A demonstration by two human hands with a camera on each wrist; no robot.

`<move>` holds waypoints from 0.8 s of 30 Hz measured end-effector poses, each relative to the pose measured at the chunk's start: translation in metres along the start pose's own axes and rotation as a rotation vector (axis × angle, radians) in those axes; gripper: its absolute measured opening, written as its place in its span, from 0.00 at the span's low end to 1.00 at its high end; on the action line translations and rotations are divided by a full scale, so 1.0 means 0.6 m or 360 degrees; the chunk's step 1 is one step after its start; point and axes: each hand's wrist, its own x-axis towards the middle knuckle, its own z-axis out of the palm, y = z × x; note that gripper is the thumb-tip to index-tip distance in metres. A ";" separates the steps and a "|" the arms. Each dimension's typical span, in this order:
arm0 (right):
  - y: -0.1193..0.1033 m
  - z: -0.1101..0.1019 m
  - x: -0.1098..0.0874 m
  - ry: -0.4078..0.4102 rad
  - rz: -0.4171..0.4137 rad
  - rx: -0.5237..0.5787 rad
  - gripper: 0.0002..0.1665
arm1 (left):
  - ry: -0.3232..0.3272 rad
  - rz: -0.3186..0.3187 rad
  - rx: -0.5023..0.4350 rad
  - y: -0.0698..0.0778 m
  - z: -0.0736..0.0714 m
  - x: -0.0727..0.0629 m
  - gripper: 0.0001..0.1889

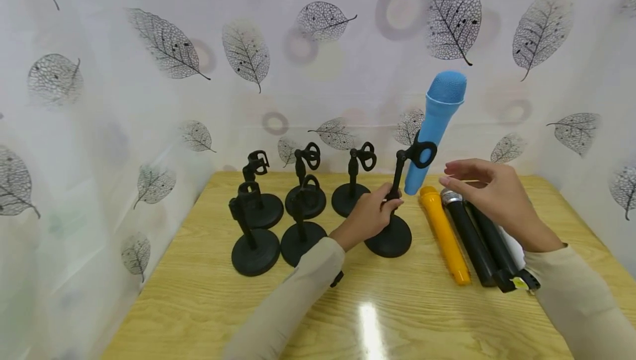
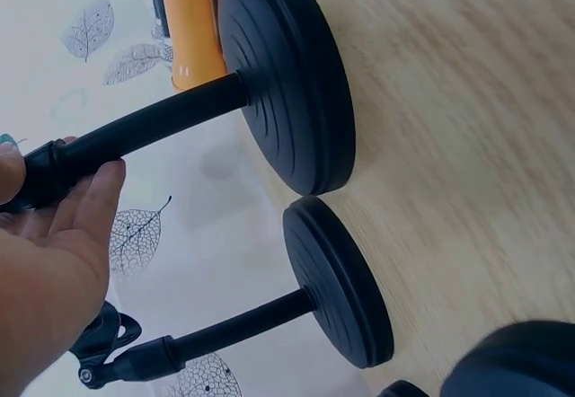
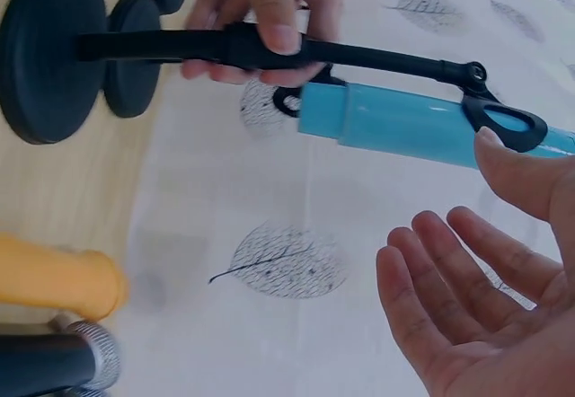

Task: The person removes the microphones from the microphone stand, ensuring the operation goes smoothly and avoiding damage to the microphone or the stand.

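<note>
A blue microphone [image 1: 437, 122] sits tilted in the clip of a black desk microphone stand [image 1: 389, 237], its head up and to the right. My left hand [image 1: 365, 216] grips the stand's pole; in the left wrist view, thumb and fingers wrap the pole above the round base [image 2: 301, 83]. My right hand [image 1: 489, 191] is just right of the blue microphone, holding nothing, its fingers relaxed and spread in the right wrist view. Below that hand lie a yellow microphone [image 1: 444, 236] and black microphones [image 1: 469, 238], partly hidden by the right wrist.
Several black stands with bare clips, such as the front-left stand [image 1: 255, 252] and the back stand [image 1: 350, 197], are grouped left of my left hand. A white thing [image 1: 514, 247] shows beneath the right wrist. A leaf-patterned sheet [image 1: 323, 73] hangs behind the wooden table [image 1: 199, 310].
</note>
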 end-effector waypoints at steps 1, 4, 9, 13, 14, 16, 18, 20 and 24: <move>-0.005 -0.001 0.002 0.0005 0.0003 0.0008 0.25 | -0.0006 0.0006 0.0006 0.001 -0.002 -0.004 0.07; -0.018 -0.001 0.008 0.0015 0.0015 0.0037 0.24 | -0.0014 0.0022 -0.0004 0.004 -0.008 -0.016 0.08; -0.034 -0.001 0.019 0.0038 -0.0023 0.0096 0.22 | -0.0014 0.0023 -0.0008 0.004 -0.013 -0.031 0.07; -0.049 -0.002 0.025 0.0061 -0.0078 0.0188 0.22 | -0.0015 0.0029 -0.0019 0.006 -0.018 -0.042 0.06; -0.053 -0.001 0.026 0.0060 -0.0082 0.0210 0.22 | -0.0018 0.0035 -0.0019 0.007 -0.020 -0.045 0.07; -0.062 0.000 0.028 0.0057 -0.0092 0.0253 0.22 | -0.0020 0.0047 -0.0024 0.010 -0.024 -0.051 0.07; -0.072 0.003 0.030 0.0049 -0.0089 0.0296 0.22 | -0.0024 0.0050 -0.0031 0.010 -0.027 -0.058 0.06; -0.079 0.007 0.031 0.0035 -0.0088 0.0338 0.23 | -0.0030 0.0045 -0.0035 0.011 -0.031 -0.065 0.06; -0.089 0.016 0.032 -0.0006 -0.0140 0.0420 0.23 | -0.0037 0.0026 -0.0032 0.010 -0.037 -0.080 0.06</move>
